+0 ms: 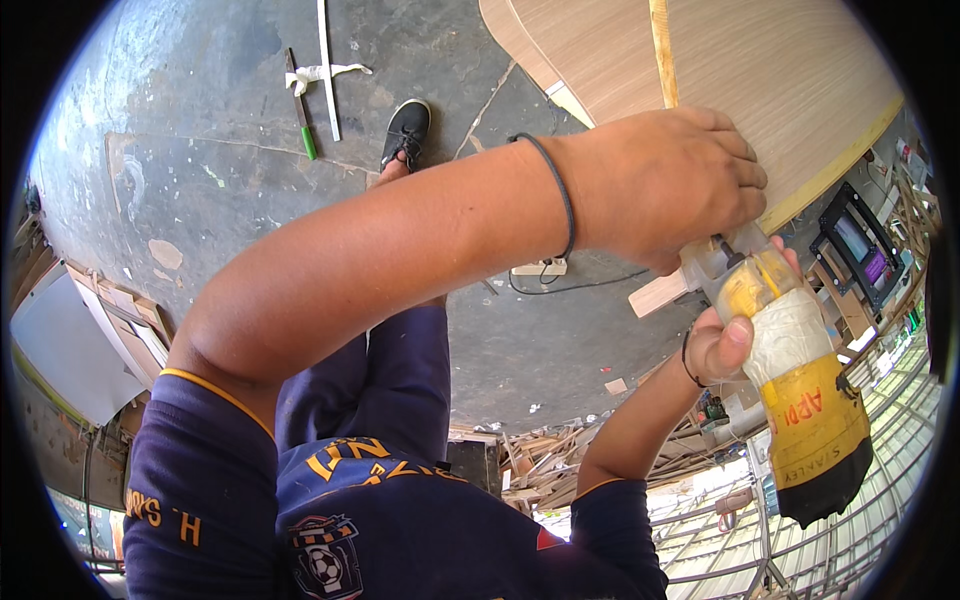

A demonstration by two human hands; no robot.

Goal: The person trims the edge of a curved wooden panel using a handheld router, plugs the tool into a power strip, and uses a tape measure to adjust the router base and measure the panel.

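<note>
My right hand (726,345) is wrapped around a yellow-and-black trim router (810,400) with pale tape around its middle. A clear plastic base and a dark bit sit at its upper end, beside the edge of a large wood-grain panel (800,70). My left arm reaches across to the same end. With its fingers bent and pressed together, my left hand (690,180) lies over the base and the panel edge. Its fingertips are hidden, so what it grips cannot be made out. A narrow wooden strip (662,50) runs over the panel to behind that hand.
On the grey floor lie a green-handled tool (307,140), a metal straightedge (328,80) and a white cloth (315,76). A power strip (540,268) with a black cord lies below my left forearm. Wood offcuts (560,465) are heaped behind me. A black frame (855,245) stands right.
</note>
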